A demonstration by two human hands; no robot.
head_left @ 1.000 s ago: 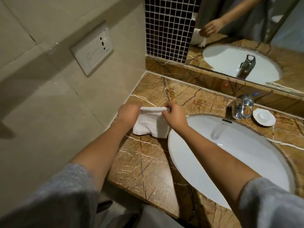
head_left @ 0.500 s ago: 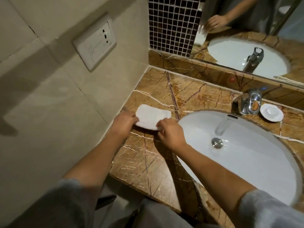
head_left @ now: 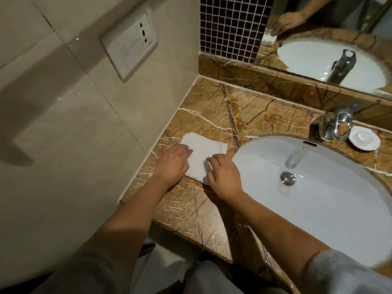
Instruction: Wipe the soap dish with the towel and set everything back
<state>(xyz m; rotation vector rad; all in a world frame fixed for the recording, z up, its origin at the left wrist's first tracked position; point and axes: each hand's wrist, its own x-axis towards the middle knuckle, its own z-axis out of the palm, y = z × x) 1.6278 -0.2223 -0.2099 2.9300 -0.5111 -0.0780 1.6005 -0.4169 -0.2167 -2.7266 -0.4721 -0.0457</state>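
As hands [head_left: 172, 164] press, towel [head_left: 204, 148] seemingly beneath grip

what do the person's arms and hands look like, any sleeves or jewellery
Both forearms are bare, with loose grey sleeves pushed up near the elbows. The left hand and right hand wear no gloves, and no rings, watch or bracelets show on the sides in view. The sleeve fabric looks soft and plain, with no markings visible.

The brown stone worktop [head_left: 250, 111] has white lines running through it. A folded white towel [head_left: 203, 149] lies flat on it, under both hands. Far to the right of the right hand [head_left: 224, 177], a small white soap dish [head_left: 364, 141] sits beside the shiny tap [head_left: 337, 124].
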